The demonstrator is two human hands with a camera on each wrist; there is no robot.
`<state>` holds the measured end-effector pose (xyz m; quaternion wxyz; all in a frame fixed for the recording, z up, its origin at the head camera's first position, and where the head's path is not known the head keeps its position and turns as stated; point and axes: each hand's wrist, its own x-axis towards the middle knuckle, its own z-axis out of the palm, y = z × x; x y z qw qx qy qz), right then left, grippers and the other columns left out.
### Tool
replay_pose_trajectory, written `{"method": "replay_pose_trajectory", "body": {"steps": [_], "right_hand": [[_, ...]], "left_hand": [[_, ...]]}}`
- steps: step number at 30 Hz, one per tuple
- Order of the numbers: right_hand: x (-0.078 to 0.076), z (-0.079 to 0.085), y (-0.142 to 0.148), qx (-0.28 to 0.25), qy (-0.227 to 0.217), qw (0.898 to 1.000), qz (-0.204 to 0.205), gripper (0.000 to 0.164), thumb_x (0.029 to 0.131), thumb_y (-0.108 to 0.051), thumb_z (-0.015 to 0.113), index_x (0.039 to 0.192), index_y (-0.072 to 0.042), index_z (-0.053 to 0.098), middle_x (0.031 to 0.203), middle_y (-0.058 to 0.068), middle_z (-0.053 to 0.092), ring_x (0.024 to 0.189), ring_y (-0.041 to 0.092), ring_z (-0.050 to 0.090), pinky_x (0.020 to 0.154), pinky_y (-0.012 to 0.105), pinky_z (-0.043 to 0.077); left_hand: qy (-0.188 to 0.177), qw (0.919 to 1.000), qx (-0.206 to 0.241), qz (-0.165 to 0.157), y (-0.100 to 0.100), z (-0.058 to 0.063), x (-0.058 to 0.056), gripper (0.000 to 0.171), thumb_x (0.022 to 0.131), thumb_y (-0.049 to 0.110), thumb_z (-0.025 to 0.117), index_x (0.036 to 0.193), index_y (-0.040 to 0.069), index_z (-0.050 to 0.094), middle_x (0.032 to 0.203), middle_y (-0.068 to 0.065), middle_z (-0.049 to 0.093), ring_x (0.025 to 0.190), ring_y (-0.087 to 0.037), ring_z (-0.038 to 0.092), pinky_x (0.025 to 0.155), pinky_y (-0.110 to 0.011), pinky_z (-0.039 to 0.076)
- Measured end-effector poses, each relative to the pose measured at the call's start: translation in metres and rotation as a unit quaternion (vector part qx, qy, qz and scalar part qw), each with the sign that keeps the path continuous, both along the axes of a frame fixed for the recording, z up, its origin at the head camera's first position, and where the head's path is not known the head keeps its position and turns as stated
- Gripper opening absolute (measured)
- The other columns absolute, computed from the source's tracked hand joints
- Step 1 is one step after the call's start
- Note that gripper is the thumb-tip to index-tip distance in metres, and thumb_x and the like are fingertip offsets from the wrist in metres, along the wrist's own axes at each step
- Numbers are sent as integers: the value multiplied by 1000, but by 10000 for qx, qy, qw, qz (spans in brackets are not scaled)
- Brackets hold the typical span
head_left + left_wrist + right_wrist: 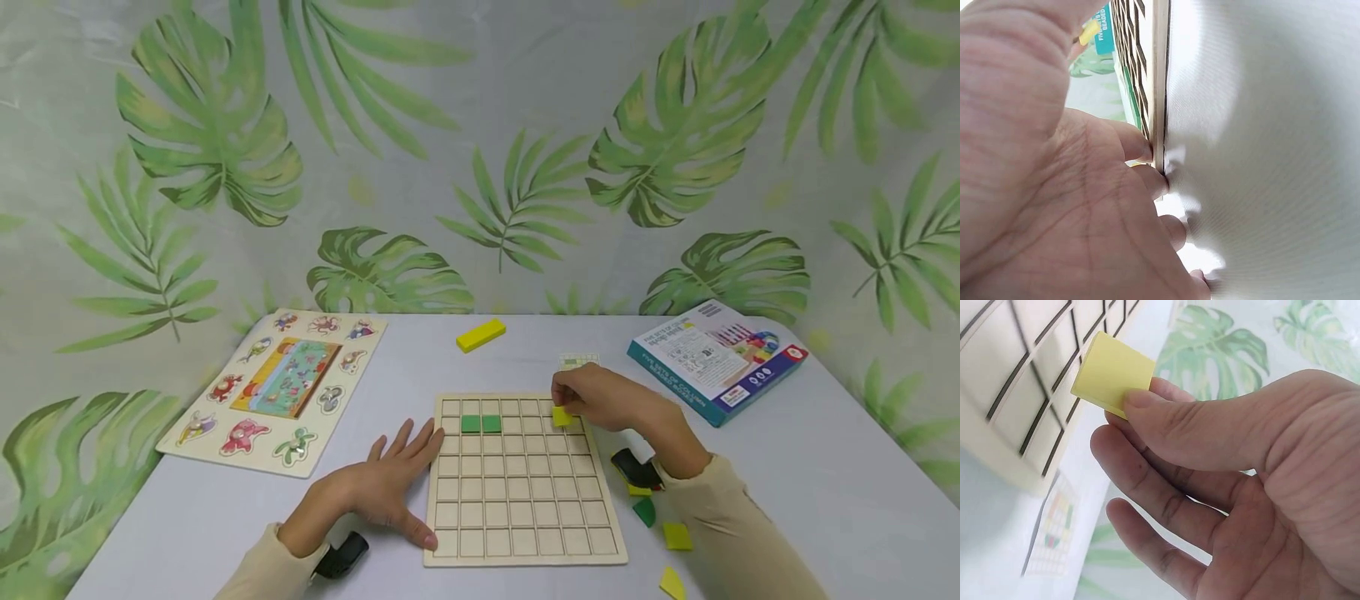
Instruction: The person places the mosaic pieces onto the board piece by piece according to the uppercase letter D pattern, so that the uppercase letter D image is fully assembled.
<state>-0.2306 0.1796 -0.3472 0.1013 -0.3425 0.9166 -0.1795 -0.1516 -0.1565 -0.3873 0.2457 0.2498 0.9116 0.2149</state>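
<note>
A wooden grid board (517, 493) lies flat on the table, with two green square tiles (481, 424) side by side in its second row. My right hand (607, 396) pinches a yellow square tile (1116, 372) between thumb and finger, above the board's far right corner. The other fingers of that hand are loosely bent. My left hand (390, 487) rests at the board's left edge, fingers spread, thumb by the near left corner. In the left wrist view, its fingertips (1141, 149) touch the board's side.
Yellow tiles (677, 537) and a green curved piece (643, 512) lie right of the board, partly under my right forearm. A small pattern card (580, 360) and a yellow block (481, 335) lie beyond it. An animal puzzle (352, 333) is at left, a box (716, 358) at right.
</note>
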Motion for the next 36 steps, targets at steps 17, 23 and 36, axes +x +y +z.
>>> {"method": "replay_pose_trajectory", "body": {"steps": [17,23,36], "right_hand": [[-10,-5,-33,-75,35,9986,524,7,95,0,64,94,-7,64,83,1,63,69,8,48,68,24,45],[-13,-9,-44,-88,-38,9982,588,7,96,-1,62,94,-8,63,84,0,63,71,8,50,69,24,46],[-11,-22,-56,79,203,9991,353,7,96,-4,60,95,-9,64,82,-2,62,69,9,48,66,24,44]], "left_hand": [[179,9997,-144,-125,0,-1,-1,133,69,55,87,161,5,5,169,-18,-3,153,-43,-12,118,-68,-2],[162,9997,-128,-88,0,-1,-1,134,69,54,88,161,4,5,168,-19,-3,153,-43,-12,118,-68,-2],[66,10000,-63,6,1,-4,-2,134,68,55,88,162,6,6,169,-17,-2,154,-41,-12,119,-66,-3]]}}
